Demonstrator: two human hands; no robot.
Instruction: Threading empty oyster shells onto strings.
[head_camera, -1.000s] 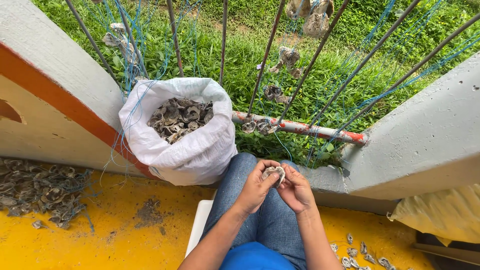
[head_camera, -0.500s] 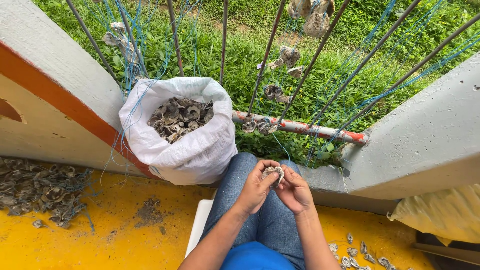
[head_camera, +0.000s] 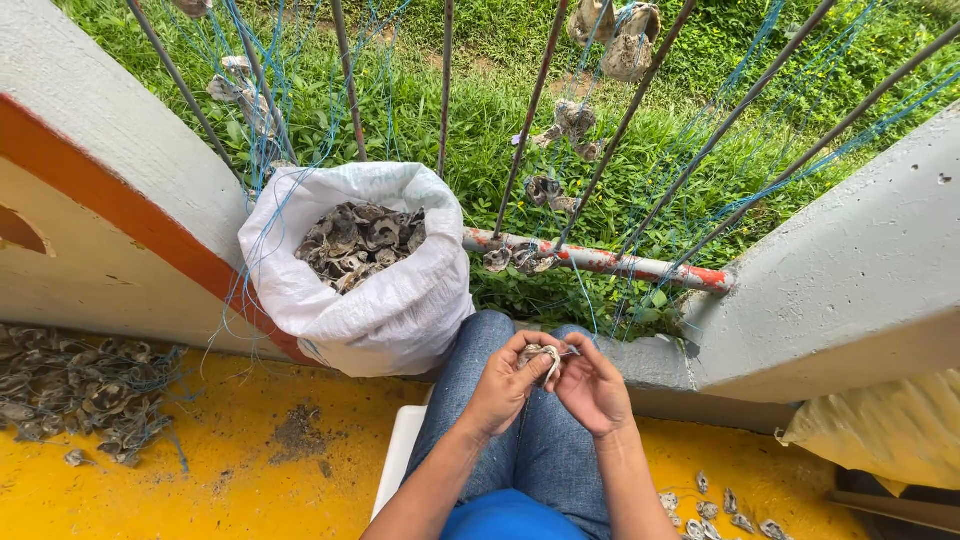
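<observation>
1. While comparing with the two earlier frames, almost nothing has moved: both hands sit at the same spot over the knees, and the shell (head_camera: 541, 359) is pinched between them as before. Judgement: fine finger work on this one shell is under way, not a reach or a drop.
2. Left hand (head_camera: 507, 383): fingers curled and closed around the shell's left side, thumb on top.
3. Right hand (head_camera: 592, 388): fingertips (head_camera: 572, 352) pressed together at the shell's right edge, apparently also gripping a thin blue string; too small to confirm.
4. White sack (head_camera: 385, 310), filled with shells, stands just left of the knees, against the wall.
5. Loose shell pile (head_camera: 70, 392) lies on the yellow floor (head_camera: 240, 480), far left.
6. Strung shells hang on the bars beyond, over grass.
</observation>
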